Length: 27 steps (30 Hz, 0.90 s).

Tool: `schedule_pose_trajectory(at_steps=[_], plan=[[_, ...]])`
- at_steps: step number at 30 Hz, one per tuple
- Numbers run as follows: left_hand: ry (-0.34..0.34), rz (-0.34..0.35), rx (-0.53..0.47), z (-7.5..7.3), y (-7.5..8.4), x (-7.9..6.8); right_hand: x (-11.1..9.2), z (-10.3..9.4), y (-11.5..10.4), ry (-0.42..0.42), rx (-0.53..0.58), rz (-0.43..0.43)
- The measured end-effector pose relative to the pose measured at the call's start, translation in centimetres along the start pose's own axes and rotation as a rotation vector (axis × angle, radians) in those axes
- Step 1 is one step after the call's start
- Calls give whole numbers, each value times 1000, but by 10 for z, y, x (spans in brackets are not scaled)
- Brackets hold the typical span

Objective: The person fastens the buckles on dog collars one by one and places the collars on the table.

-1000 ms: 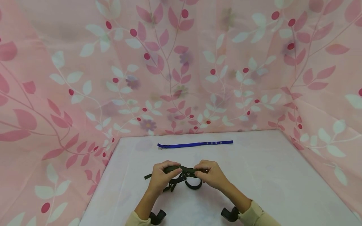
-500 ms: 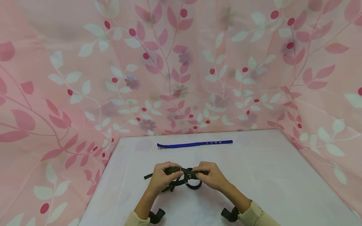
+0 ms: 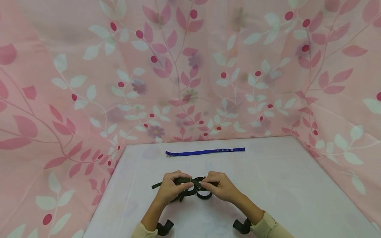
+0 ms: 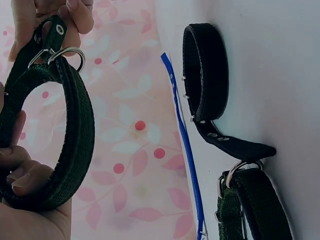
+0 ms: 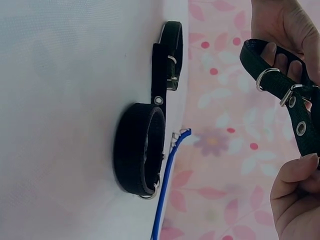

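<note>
Between both hands is a dark green webbing collar (image 4: 80,135), bent into a loop above the table. It has a metal buckle, a D-ring and an eyeleted strap end (image 5: 300,127). My left hand (image 3: 171,188) grips the band, fingers curled inside the loop. With thumb and fingers, my right hand (image 3: 221,186) pinches the eyeleted end, which passes through the buckle. A looped black collar (image 5: 132,145) and another green collar (image 4: 260,200) rest on the table beneath, partly hidden by the hands in the head view.
A blue collar (image 3: 205,152) lies stretched out flat towards the back of the white table (image 3: 268,172). Pink floral cloth (image 3: 190,66) hangs behind and along both sides. Black curved pieces (image 3: 165,228) sit at both wrists.
My right hand has shifted slightly left, closer to the left hand, with the collar's end still pinched. Both hands are a little lower; the blue collar has stayed in place.
</note>
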<state>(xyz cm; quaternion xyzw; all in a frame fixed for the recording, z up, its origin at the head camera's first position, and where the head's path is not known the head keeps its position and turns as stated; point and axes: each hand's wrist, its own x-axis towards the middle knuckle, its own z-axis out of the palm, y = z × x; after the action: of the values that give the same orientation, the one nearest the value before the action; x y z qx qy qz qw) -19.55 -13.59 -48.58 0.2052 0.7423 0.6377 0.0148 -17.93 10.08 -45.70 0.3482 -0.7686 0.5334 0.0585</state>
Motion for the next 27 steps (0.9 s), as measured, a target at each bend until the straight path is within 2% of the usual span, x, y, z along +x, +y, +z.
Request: schedule_pose_trajectory(at_steps=[7, 12, 17, 20, 23, 27], plan=[[-47, -66, -30, -1, 1, 1, -2, -1, -2, -23, -2, 14], [-104, -79, 17, -4, 2, 2, -1, -3, 2, -97, 3, -45], [-90, -109, 16, -4, 3, 2, 1, -7, 3, -105, 14, -36], [-100, -89, 0, 0, 3, 3, 0, -7, 2, -82, 19, -18], [-126, -49, 10, 5, 2, 3, 1, -5, 1, -74, 20, -36], [-121, -44, 9, 8, 1, 2, 1, -2, 0, -57, 7, -53]])
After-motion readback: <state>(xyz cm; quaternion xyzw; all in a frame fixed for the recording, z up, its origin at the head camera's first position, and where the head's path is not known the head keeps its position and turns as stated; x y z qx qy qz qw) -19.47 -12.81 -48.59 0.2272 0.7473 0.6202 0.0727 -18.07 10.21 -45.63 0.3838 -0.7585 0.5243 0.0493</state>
